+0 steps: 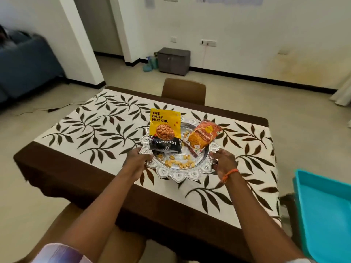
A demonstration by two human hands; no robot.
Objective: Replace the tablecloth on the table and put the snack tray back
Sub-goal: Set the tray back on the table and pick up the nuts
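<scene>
At the centre of the frame, a silver tray is gripped at its scalloped rim by the left hand and the right hand, over the leaf-patterned tablecloth. An almond pouch, an orange packet and loose nuts are carried in it. A teal bin is seen at lower right.

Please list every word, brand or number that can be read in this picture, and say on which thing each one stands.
"THE DAILY NUT CO." on the yellow top of the almond packet.
"ALMONDS" on the black lower band of the same packet.
Orange snack packet: print is there, but too blurred to read.
Papers on the far wall: too small to read.
</scene>
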